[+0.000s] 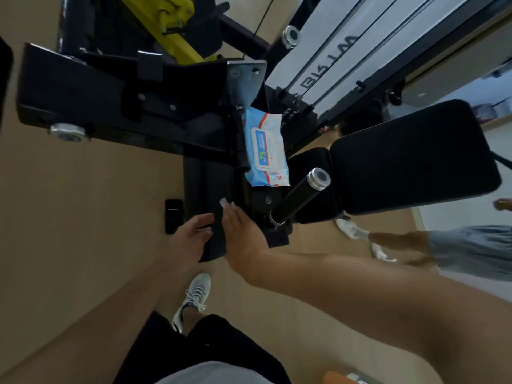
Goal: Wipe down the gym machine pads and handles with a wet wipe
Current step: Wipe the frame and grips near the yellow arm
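A black gym machine fills the upper view, with a narrow black pad below its frame. My left hand grips the pad's left edge, fingers curled onto it. My right hand lies on the pad's right side with fingers extended, and a small white piece of wet wipe shows at the fingertips. A blue and white wet wipe pack rests on the machine just above. To the right are a black cylindrical handle with a silver cap and a large black seat pad.
The white weight stack cover with guide rods stands at the upper right, a yellow lever at the top. Another person's leg and white shoes are on the right. My own shoe is on the wooden floor below.
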Tool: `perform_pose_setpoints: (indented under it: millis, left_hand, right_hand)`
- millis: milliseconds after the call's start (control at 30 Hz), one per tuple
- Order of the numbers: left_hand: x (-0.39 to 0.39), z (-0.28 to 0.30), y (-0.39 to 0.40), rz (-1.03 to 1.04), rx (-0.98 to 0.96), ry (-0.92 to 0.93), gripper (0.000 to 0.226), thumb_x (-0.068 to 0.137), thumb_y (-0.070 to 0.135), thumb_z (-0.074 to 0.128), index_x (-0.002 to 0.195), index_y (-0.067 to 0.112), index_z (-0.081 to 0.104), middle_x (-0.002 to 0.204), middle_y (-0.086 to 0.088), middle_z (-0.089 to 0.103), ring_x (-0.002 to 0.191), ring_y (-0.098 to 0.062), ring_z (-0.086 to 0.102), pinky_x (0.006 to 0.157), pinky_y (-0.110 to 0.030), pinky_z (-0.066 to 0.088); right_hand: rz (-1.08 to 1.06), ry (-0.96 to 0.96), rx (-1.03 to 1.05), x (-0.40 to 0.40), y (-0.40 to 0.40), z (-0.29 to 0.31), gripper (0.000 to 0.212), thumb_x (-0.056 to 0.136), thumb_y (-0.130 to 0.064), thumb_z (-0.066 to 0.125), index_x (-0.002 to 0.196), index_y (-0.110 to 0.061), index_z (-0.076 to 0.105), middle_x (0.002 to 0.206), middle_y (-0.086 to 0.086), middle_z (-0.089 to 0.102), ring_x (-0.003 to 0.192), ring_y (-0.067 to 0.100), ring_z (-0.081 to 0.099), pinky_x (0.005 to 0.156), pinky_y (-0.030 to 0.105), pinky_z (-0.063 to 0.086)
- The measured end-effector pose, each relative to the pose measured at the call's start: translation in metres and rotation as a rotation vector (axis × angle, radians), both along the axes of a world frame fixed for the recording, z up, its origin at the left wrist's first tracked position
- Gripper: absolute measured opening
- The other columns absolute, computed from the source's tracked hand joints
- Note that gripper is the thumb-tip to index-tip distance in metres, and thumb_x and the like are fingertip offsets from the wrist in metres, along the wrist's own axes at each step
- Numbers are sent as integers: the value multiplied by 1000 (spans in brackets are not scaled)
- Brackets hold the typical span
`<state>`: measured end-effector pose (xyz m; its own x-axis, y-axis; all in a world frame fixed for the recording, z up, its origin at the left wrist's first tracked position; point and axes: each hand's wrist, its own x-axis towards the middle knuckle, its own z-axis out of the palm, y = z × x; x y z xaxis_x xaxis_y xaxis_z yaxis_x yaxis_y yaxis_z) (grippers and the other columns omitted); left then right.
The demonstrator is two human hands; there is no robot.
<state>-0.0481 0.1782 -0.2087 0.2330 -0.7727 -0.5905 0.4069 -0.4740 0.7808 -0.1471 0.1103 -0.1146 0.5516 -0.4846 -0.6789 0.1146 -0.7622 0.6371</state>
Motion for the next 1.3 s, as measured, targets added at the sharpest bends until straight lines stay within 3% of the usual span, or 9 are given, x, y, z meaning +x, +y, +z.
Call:
perform_pose_setpoints:
  millis: [200, 400, 533, 733, 867, 1000, 1067, 1200, 1300]
  left_hand:
    - [8, 6, 0, 2, -73, -50, 49, 100, -17, 39, 131, 19, 52, 139, -10, 52, 143, -32, 42, 118, -41, 36]
    - [24, 17, -1, -39, -144, -197, 55, 102, -4, 47, 146, 29, 52, 144, 3, 57, 132, -14, 55, 115, -39, 43]
    - [19, 18, -4, -54, -138, -218, 54, 102, -2, 49, 148, 27, 50, 145, 5, 56, 132, -13, 54, 116, -39, 42]
    - [25, 8, 7, -67, -126, -250, 53, 102, -2, 49, 146, 27, 50, 149, 5, 52, 139, -12, 47, 117, -29, 34]
    - [27, 5, 11, -57, -112, -279, 51, 101, -3, 50, 147, 20, 49, 150, 1, 51, 142, -12, 43, 113, -20, 30]
    - [20, 9, 9, -66, -112, -239, 52, 101, -1, 53, 143, 29, 52, 146, 0, 55, 136, -15, 50, 118, -37, 39]
    - [16, 11, 9, -66, -142, -209, 52, 101, -1, 53, 141, 33, 53, 144, -2, 58, 133, -19, 54, 115, -43, 43]
    - [16, 16, 11, -99, -137, -266, 52, 103, 2, 51, 144, 33, 48, 146, 8, 52, 131, -5, 48, 97, -5, 38]
    - [21, 17, 15, -117, -142, -339, 53, 103, 5, 51, 146, 35, 45, 144, 11, 51, 130, -4, 48, 89, 3, 33]
  right_hand:
    - [-160, -101, -82, 56, -46, -10, 74, 110, -44, 19, 157, 10, 6, 164, 35, -2, 154, 46, -11, 127, 51, 1]
    - [68, -61, -33, -6, 3, 13, 85, 109, -48, 20, 144, 19, -17, 165, 33, -5, 154, 46, -8, 125, 53, -6]
    - [42, -34, -35, 12, -17, 6, 80, 109, -50, 22, 157, 10, -4, 167, 30, -1, 156, 44, -6, 125, 54, -5]
    - [-229, -86, -140, 68, -60, -29, 83, 105, -51, 39, 160, 4, 11, 165, 33, 5, 153, 51, 1, 122, 57, 15]
    - [-40, -129, -74, 34, -27, -15, 83, 108, -50, 25, 154, 13, -2, 163, 38, -2, 153, 50, -7, 126, 56, 1]
    - [206, 65, 7, -9, 12, 8, 78, 109, -46, 20, 154, 13, -5, 165, 34, -3, 154, 47, -8, 125, 53, -5]
    - [135, 30, -15, -2, 3, 5, 79, 109, -46, 20, 154, 13, -7, 166, 32, -4, 155, 46, -10, 126, 51, -4]
    - [-80, -95, -109, 45, -44, -17, 81, 108, -48, 28, 157, 11, 3, 165, 34, -2, 155, 46, -9, 127, 54, 4]
    - [-108, -112, -95, 52, -48, -20, 79, 108, -48, 31, 157, 11, 11, 164, 35, 4, 155, 48, -3, 125, 55, 7]
